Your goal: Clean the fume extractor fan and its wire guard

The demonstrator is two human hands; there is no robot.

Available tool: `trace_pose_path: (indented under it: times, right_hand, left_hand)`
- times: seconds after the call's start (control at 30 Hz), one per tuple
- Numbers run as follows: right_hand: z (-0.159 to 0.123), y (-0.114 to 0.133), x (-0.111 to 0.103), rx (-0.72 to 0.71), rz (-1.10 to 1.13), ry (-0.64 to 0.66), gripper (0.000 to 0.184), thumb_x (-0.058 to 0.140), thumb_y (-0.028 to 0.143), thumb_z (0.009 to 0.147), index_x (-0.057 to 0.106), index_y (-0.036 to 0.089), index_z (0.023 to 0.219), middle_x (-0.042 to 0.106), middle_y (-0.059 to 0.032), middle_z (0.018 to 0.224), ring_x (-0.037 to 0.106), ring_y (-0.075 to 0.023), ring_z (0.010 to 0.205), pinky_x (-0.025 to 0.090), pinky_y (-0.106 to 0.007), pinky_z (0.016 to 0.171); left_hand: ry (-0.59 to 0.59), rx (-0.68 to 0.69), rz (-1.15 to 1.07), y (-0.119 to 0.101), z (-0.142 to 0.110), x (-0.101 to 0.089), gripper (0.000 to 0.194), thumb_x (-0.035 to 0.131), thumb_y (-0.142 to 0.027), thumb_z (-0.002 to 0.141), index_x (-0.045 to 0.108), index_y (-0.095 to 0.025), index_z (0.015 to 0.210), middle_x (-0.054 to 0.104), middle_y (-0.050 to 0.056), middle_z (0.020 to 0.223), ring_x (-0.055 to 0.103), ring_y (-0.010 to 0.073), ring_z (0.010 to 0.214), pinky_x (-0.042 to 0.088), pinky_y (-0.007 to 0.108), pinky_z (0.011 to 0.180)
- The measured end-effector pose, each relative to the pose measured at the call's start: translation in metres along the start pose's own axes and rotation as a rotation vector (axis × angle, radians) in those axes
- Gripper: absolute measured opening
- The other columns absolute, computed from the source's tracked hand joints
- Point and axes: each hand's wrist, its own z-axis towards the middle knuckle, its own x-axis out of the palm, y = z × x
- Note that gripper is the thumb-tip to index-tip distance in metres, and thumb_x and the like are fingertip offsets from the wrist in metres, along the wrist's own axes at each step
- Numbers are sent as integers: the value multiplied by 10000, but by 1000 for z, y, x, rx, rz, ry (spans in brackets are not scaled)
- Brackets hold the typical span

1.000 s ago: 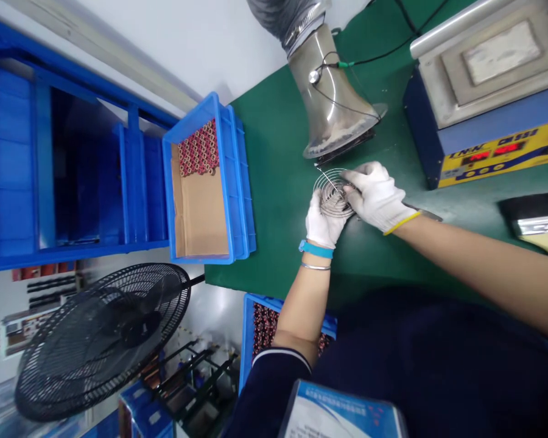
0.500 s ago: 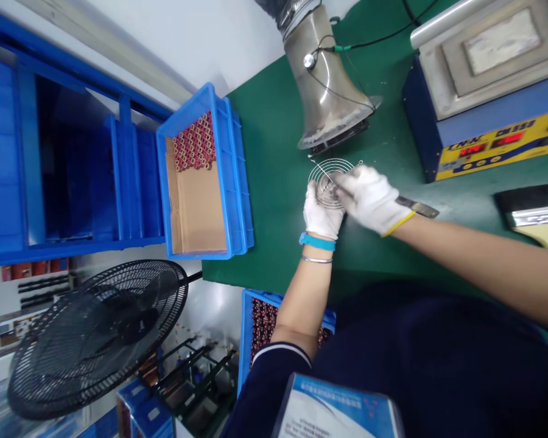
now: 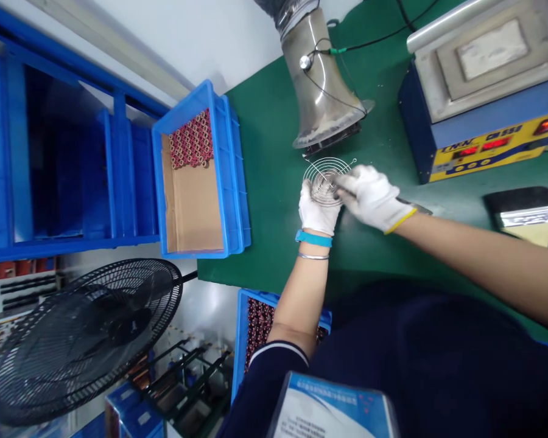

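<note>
My left hand [image 3: 318,213], in a white glove, grips the lower edge of a round wire fan guard [image 3: 324,177] made of concentric metal rings. Over the right side of that guard is my right hand [image 3: 369,198], also gloved. Its fingers are closed around a narrow flat metal tool [image 3: 418,208], whose far end sticks out past the wrist. The tool's front end lies at the guard's middle, blurred, so its exact kind cannot be made out. Just above the guard hangs a flared metal fume hood [image 3: 319,97] with a dark frame at its mouth.
A blue machine with a yellow display panel [image 3: 497,149] stands right on the green table [image 3: 269,231]. To the left sits a blue crate [image 3: 235,182] holding rows of copper-red coils. Another blue crate [image 3: 238,347] is below the table edge, near a black fan [image 3: 91,334].
The view has shifted slightly, moving everything a little left. My right hand's tool has moved a little over the wire fan guard, while both hands keep their grip.
</note>
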Motion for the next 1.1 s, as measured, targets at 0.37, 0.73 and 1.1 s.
trace_pose_path:
  times: [0.37,0.73,1.1]
  right_hand:
    - [5,-6,1,49,17,-48,553,458,352,977,664,110,1430,633,-214,1194,542,-329,1071,449,-445,886]
    - [3,-9,-5,-118,44,36,512,476,398,979,720,170,1367,665,-162,1122,547,-290,1045,437,-407,876]
    - [5,-15,-31,338,369,-343,481,636,329,874,719,170,1320,733,-136,1195,693,-252,984,559,-433,976]
  left_hand:
    - [-51,-56,-39,-5,5,-3,462,351,-475,1068,679,-151,1063,674,145,1433,576,314,1438,542,562,1111]
    - [-93,3,26,-20,11,-4,553,318,-487,1081,650,-87,1269,645,188,1461,633,312,1374,561,483,1108]
    - [-136,60,35,-10,5,2,476,411,-457,1062,651,-117,1294,729,176,1290,694,308,1288,596,465,1042]
